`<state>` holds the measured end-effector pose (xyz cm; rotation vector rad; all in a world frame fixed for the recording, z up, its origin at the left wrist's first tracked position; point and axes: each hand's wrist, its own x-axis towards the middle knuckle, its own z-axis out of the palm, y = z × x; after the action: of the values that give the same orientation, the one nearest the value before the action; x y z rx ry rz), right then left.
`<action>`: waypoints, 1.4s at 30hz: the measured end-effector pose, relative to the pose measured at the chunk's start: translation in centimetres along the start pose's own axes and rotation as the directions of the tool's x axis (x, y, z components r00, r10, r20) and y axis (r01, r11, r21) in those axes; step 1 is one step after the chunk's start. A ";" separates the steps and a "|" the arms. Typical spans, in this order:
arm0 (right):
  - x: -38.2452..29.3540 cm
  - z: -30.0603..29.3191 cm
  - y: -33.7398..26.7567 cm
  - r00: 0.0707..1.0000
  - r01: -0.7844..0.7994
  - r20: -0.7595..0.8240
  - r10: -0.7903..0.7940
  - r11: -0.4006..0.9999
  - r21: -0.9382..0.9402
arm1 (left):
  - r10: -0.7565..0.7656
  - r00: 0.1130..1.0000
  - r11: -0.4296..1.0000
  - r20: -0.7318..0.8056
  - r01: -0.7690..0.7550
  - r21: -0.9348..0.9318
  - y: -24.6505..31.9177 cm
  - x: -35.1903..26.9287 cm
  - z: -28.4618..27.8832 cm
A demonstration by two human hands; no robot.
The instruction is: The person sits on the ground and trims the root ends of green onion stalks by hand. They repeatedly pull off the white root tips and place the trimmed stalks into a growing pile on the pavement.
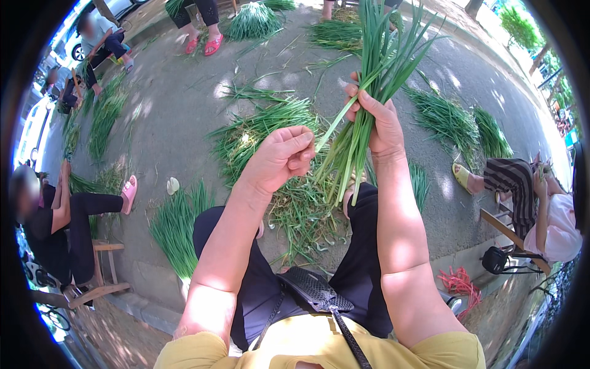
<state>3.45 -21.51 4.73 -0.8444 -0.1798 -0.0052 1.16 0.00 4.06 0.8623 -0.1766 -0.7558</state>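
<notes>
My right hand (380, 120) grips a bunch of long, flat green leaves, likely garlic chives (385, 64), with the leafy ends up and the pale stem ends hanging down. One pale stalk (339, 121) slants out of the bunch to the left. Its lower end meets the curled fingertips of my left hand (290, 154), which pinch it. On the ground beyond my left hand lies a loose heap of chives (272, 127). Yellowed trimmings (309, 221) are scattered between my feet. By my left knee stands a tidy sheaf of chives (177, 233).
A patterned black bag (315, 288) rests on my lap. People sit at left, right and ahead, with chive piles (445, 115) near them. Red ties (461, 286) and a black bag (494, 259) are at right. A wooden stool (103, 263) stands left.
</notes>
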 end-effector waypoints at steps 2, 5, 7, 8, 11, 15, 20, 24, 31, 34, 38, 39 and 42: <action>0.0 -0.1 -0.1 1.000 0.000 0.010 -0.001 1.000 0.029 | 0.055 0.998 0.998 -0.017 -0.054 0.027 0.3 -0.2 -0.1; 0.0 -0.2 -0.3 1.000 -0.001 0.022 0.000 0.999 0.037 | 0.132 0.989 0.986 -0.060 -0.125 0.114 0.4 -0.4 -0.1; 0.0 -0.3 -0.3 1.000 -0.006 0.012 0.006 1.000 0.030 | 0.165 0.984 0.969 -0.068 -0.148 0.199 0.5 -0.5 0.0; 0.0 -0.4 -0.4 1.000 -0.001 0.015 0.001 1.000 -0.003 | 0.171 0.984 0.957 -0.059 -0.152 0.247 0.6 -0.6 0.1; 0.0 -0.3 -0.3 1.000 0.013 -0.005 -0.013 0.995 -0.094 | 0.207 0.974 0.879 -0.089 -0.145 0.455 0.4 -0.5 0.1; 0.0 0.2 -0.1 0.996 0.023 -0.077 -0.037 0.984 -0.175 | 0.269 0.955 0.810 -0.126 -0.154 0.566 -0.3 -0.1 0.3; 0.0 0.3 -0.1 0.995 0.028 -0.083 -0.047 0.976 -0.215 | 0.293 0.943 0.752 -0.159 -0.124 0.647 -1.0 0.4 0.1; -0.1 0.2 -0.2 0.995 0.027 -0.090 -0.048 0.976 -0.218 | 0.232 0.957 0.883 -0.175 -0.132 0.450 -1.2 0.5 -0.3; -0.1 0.2 -0.2 0.992 0.036 -0.107 -0.068 0.959 -0.280 | 0.493 0.862 0.607 -0.113 -0.248 0.755 -1.4 0.6 -0.2; -0.4 0.8 0.0 0.987 0.007 -0.143 -0.067 0.922 -0.386 | 0.643 0.763 0.214 0.060 -0.255 0.943 -1.7 0.8 0.3; -0.2 1.0 0.2 0.996 -0.010 -0.080 -0.027 0.901 -0.434 | 0.669 0.740 0.217 0.073 -0.288 0.933 -1.9 0.8 1.0; -0.2 0.9 0.2 0.999 -0.009 -0.047 -0.015 0.887 -0.461 | 0.666 0.744 0.252 0.054 -0.293 0.922 -1.9 0.8 1.1; -0.2 1.2 0.5 0.998 -0.053 -0.004 0.058 0.887 -0.458 | 0.673 0.739 0.281 0.028 -0.290 0.915 -1.6 0.9 0.7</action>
<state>3.06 -20.25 5.11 -1.3239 -0.1659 0.0106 0.69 -1.66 3.21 1.8499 -0.5140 0.2337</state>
